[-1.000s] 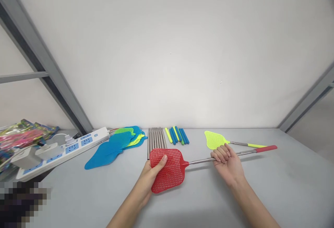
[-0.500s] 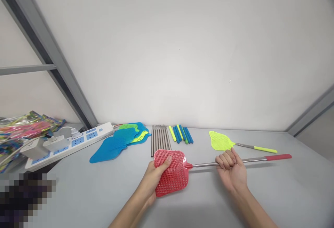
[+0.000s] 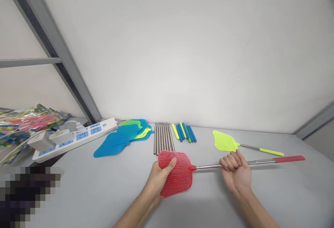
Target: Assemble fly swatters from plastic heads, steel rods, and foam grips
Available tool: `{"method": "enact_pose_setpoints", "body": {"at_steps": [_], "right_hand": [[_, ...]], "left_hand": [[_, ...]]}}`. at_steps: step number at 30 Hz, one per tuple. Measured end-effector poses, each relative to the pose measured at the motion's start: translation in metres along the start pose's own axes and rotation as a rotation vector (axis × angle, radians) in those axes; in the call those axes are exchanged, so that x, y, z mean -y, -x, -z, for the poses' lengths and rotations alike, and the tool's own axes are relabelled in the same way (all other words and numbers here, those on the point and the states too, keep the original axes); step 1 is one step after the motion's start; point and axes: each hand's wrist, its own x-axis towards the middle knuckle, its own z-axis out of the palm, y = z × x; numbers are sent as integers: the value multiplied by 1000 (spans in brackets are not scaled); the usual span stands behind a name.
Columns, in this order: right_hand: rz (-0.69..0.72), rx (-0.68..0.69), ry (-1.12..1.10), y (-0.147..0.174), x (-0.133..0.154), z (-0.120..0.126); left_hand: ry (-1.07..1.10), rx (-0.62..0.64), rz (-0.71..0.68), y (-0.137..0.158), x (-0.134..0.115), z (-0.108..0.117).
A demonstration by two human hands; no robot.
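Note:
A red fly swatter (image 3: 180,182) is held level above the grey table by both my hands. My left hand (image 3: 158,177) grips the outer edge of its mesh head, thumb on top and fingers hidden beneath. My right hand (image 3: 236,170) is wrapped round the metal telescopic rod (image 3: 208,167), palm up, with the red handle grip (image 3: 289,159) sticking out to the right. Just behind lies a yellow-green swatter (image 3: 225,141) with its rod and grip attached.
Blue swatter heads (image 3: 112,144) overlap with yellow-green ones at the left. Several metal rods (image 3: 163,137) lie in a row near the wall, beside loose blue and yellow grips (image 3: 184,132). A power strip (image 3: 75,139) with plugged-in chargers and plastic-wrapped packages (image 3: 39,120) occupy the far left.
The red swatter's rod reaches farther out, its red grip now farther right of my right hand. Both hands keep their holds; the whole view has shifted slightly.

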Motion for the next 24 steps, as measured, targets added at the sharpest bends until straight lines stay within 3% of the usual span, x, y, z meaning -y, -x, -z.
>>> {"method": "enact_pose_setpoints", "body": {"at_steps": [16,24], "right_hand": [[-30,-29,-108,6,-3,-2],[-31,-38,-91,8,-5,-4]], "left_hand": [[52,100,119,-5,-1,6],[37,38,120,-8,4,5]]}}
